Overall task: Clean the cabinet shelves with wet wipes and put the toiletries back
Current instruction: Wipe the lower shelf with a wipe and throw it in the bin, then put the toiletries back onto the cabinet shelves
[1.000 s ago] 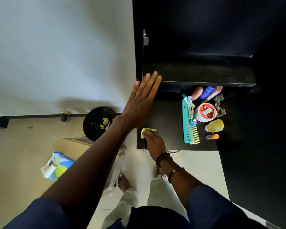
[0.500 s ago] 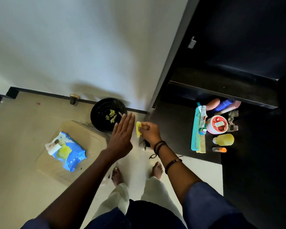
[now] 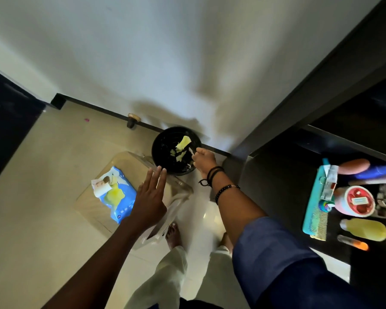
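Swung away from the cabinet shelf (image 3: 276,175) since a second ago. Right hand (image 3: 204,160) over the black bin (image 3: 163,161), fingers loosening, used yellow wipe (image 3: 183,142) dropping in. Left hand (image 3: 149,197) open, empty, beside the bin near the wipes pack (image 3: 118,197). Toiletries (image 3: 357,201) on the shelf, right of the bin. Fresh wipe probably next.

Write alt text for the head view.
A person's right hand reaches over a round black bin holding crumpled yellow wipes, while the open left hand hovers beside a blue wet-wipes pack. Toiletries, including a teal comb, lie on the black cabinet shelf.

Bare shelf (image 3: 276,175) left of the comb (image 3: 316,204); toiletries crowding its right; bin (image 3: 163,161) beside the stool (image 3: 129,166).
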The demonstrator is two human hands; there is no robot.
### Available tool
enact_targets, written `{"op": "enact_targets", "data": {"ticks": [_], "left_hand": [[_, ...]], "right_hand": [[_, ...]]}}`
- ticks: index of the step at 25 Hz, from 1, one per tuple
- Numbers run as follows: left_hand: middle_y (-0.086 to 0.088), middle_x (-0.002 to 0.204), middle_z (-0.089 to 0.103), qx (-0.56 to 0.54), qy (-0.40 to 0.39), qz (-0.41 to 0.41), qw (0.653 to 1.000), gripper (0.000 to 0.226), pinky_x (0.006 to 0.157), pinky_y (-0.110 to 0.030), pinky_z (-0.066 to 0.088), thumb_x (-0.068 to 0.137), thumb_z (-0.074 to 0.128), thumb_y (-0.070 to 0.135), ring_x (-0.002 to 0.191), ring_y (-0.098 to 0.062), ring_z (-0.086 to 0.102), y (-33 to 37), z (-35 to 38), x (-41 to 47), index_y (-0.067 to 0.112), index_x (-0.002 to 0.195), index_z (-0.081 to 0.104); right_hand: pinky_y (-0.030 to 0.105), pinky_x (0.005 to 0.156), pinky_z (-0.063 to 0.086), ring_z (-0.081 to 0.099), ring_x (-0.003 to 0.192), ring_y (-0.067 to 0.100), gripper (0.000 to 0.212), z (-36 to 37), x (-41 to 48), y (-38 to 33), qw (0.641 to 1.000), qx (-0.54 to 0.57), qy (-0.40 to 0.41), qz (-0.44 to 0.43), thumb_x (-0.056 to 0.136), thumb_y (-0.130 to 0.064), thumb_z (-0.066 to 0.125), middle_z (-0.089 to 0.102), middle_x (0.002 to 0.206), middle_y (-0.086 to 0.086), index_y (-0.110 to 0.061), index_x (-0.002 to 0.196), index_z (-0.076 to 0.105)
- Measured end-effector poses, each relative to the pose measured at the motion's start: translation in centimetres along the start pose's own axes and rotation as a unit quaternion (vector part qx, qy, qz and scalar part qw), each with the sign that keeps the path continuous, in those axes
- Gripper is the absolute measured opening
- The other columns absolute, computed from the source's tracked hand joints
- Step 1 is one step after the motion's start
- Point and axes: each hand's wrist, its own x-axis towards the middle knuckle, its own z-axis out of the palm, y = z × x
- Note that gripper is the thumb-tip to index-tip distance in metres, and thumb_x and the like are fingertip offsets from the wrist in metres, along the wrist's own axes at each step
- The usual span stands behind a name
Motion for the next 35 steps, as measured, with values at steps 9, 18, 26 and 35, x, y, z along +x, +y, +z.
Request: {"op": "enact_targets", "data": {"ticks": [9, 18, 26, 35], "left_hand": [[-0.008, 0.159, 0.003, -0.03, -0.079, 0.024, 0.996, 0.087, 0.117, -0.045, 0.02, 0.077, 0.05, -0.005, 0.147, -0.028, 0.0, 2.8, 0.9, -0.7, 0.007, 0.15, 0.004], [-0.005, 0.127, 0.058, -0.058, -0.001, 0.117, 0.991, 0.048, 0.073, -0.032, 0.052, 0.086, 0.064, 0.015, 0.098, -0.022, 0.063, 13.7, 0.8, -1.6, 0.013, 0.133, 0.052], [-0.008, 0.09, 0.071, -0.031, -0.037, 0.184, 0.982, 0.014, 0.061, -0.027, 0.04, 0.088, 0.056, 0.017, 0.083, -0.028, 0.067, 26.1, 1.6, 1.2, 0.015, 0.094, 0.069], [-0.012, 0.136, 0.051, -0.085, -0.03, 0.29, 0.953, 0.053, 0.104, -0.036, 0.035, 0.088, 0.061, 0.023, 0.125, -0.028, 0.047, 39.4, 3.1, 7.0, 0.009, 0.136, 0.046]], "right_hand": [[0.025, 0.091, 0.044, 0.05, 0.118, 0.018, 0.059, -3.8, -9.6, 5.4, 0.999, -0.038, 0.015, 0.0, 0.086, -0.002, 0.062, 0.048, 0.138, 0.015, -0.007, 0.14, 0.039], [0.026, 0.096, 0.046, 0.06, 0.111, 0.022, 0.058, -15.4, -19.7, 1.6, 0.989, 0.028, 0.12, -0.086, 0.088, -0.003, 0.062, 0.051, 0.135, 0.012, -0.014, 0.14, 0.04], [0.015, 0.078, 0.047, 0.061, 0.1, 0.03, 0.045, -28.0, -22.1, -1.6, 0.938, 0.049, 0.304, -0.16, 0.084, 0.002, 0.065, 0.06, 0.112, 0.02, -0.004, 0.126, 0.05], [0.039, 0.095, 0.044, 0.054, 0.111, 0.039, 0.03, -38.1, -21.1, -5.1, 0.851, -0.257, 0.424, -0.173, 0.083, -0.007, 0.062, 0.048, 0.125, 0.022, 0.002, 0.111, 0.056]]}}
